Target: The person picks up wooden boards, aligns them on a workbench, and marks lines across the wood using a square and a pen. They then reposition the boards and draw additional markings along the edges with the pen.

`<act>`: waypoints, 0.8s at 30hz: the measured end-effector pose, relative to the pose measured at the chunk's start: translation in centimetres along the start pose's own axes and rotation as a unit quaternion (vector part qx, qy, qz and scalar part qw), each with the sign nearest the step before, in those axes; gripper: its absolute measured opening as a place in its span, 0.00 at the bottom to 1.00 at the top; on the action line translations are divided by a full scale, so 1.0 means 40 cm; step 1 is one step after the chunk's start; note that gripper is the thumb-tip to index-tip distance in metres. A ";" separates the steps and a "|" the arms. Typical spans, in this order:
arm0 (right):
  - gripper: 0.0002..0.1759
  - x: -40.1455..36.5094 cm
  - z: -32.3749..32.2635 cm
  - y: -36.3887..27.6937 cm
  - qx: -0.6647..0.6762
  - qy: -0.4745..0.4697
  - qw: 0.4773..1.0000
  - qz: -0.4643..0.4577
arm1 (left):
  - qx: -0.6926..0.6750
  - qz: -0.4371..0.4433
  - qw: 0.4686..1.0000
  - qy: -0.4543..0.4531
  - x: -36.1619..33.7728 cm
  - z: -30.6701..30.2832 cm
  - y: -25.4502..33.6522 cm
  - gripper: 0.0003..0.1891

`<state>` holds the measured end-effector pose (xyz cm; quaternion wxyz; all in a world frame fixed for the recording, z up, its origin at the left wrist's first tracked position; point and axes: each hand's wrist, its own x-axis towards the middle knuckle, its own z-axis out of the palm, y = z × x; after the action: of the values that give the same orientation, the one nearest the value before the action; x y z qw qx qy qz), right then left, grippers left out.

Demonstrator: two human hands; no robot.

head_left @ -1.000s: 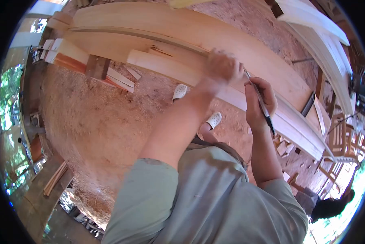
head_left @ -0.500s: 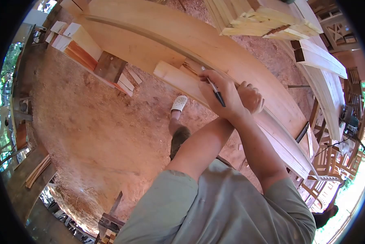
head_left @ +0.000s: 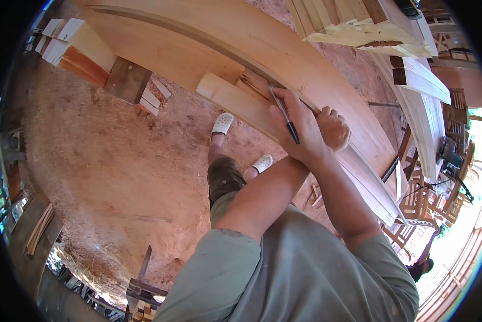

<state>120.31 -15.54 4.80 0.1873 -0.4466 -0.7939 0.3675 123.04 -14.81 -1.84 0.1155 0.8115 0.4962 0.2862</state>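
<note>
My forearms cross, the right one lying over the left. My right hand is closed round a pen with a pale barrel and a black rear end; its tip points away from me, near a long narrow wooden strip. My left hand sits just right of the right hand, fingers curled over the line of that strip; its palm is hidden. Under the strip lies a wide wooden board. Close to my right hand are a pale plank and a short rough-ended wood piece.
A stack of thick timber stands at the upper right, with more long beams below it. Cut blocks are piled at the upper left. Wooden chairs stand to the right. Sawdust covers the floor around my white clogs.
The view has shifted, and a second clog now shows. Both hands stay in nearly the same place, with the pen standing slightly steeper in my right hand.
</note>
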 end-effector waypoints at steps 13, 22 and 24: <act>0.18 0.017 0.011 -0.001 -0.037 0.029 0.999 -0.025 | -0.019 0.005 0.999 0.035 -0.005 0.022 -0.004 0.17; 0.18 0.018 0.011 -0.004 -0.032 0.024 0.999 -0.017 | -0.030 0.010 0.998 0.045 -0.005 0.031 -0.005 0.15; 0.18 0.017 0.009 -0.005 -0.035 0.021 0.999 -0.018 | -0.033 0.009 0.998 0.044 -0.004 0.032 -0.005 0.15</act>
<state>119.59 -15.17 4.68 0.1953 -0.4460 -0.8101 0.3266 123.59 -14.73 -3.00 0.1178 0.7985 0.4834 0.3389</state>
